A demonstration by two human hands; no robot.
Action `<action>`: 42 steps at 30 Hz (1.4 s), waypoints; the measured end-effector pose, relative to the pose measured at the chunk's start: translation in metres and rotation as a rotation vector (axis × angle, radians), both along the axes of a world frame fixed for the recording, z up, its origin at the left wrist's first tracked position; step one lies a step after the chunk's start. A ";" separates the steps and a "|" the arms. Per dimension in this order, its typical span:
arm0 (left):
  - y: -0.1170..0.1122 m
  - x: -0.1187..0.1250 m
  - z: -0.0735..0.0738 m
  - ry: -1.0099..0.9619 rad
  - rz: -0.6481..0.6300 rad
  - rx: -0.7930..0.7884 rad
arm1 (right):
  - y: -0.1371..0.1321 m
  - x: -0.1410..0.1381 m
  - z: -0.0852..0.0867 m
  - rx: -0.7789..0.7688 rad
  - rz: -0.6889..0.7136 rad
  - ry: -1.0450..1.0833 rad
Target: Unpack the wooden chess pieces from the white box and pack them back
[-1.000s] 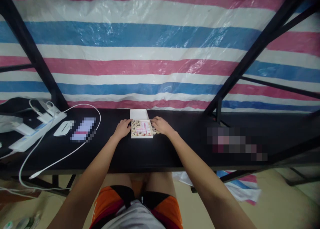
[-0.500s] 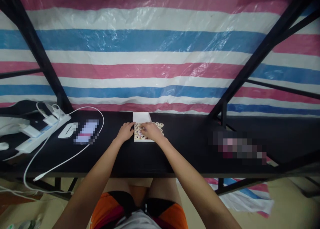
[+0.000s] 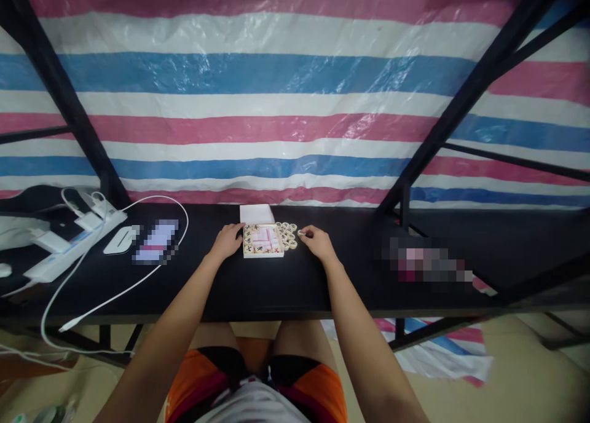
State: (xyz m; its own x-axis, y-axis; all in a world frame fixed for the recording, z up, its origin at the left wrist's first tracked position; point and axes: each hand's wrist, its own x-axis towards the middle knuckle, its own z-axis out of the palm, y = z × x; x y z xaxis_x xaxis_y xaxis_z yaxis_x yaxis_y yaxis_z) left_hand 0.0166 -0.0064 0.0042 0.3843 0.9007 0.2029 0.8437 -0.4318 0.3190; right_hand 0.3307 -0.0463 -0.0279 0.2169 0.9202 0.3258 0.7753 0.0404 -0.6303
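Observation:
A small white box (image 3: pixel 263 255) with its lid (image 3: pixel 257 214) folded back sits on the black table. Chinese chess pieces (image 3: pixel 249 249) line the box's left and front sides, around a pink-and-white patterned bottom. My left hand (image 3: pixel 225 241) grips the box's left edge, fingertips at its back corner and thumb lower down. To the right of the box lies a cluster of loose pieces (image 3: pixel 286 232). At the right of this cluster my right hand (image 3: pixel 318 243) pinches one Chinese chess piece (image 3: pixel 300 233) between thumb and fingers.
On the left are a power strip (image 3: pixel 74 245) with chargers, a white flat device (image 3: pixel 118 241), a blurred phone (image 3: pixel 157 241) and a looping white cable (image 3: pixel 110 300). A pixelated item (image 3: pixel 428 263) lies at the right. Black metal posts (image 3: pixel 403 195) flank the table before a striped sheet (image 3: pixel 258 128).
My right hand has moved right, from over the box to the loose pieces, and now pinches one. The box's inside has come into view. My left hand stays at the box's left edge.

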 end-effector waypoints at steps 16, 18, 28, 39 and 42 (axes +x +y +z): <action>-0.002 0.001 0.003 0.034 -0.029 0.004 | -0.002 -0.012 -0.001 -0.028 0.023 -0.294; -0.001 0.001 0.002 0.031 -0.026 0.009 | -0.003 -0.013 0.000 -0.032 0.029 -0.300; -0.002 0.003 0.002 0.031 -0.014 0.023 | -0.019 -0.063 0.028 0.255 0.066 -0.361; -0.001 0.003 0.000 0.032 -0.009 0.026 | -0.036 -0.103 0.033 0.242 0.649 -0.497; -0.002 0.003 0.000 0.035 -0.011 0.020 | -0.038 -0.104 0.035 0.237 0.636 -0.524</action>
State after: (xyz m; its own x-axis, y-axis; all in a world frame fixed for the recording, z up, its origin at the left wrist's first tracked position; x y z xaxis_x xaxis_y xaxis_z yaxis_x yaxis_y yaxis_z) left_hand 0.0199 -0.0081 0.0045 0.4012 0.8922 0.2073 0.8494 -0.4471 0.2806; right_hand 0.2268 -0.0845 0.0074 -0.5499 0.7108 0.4385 0.7494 0.6517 -0.1167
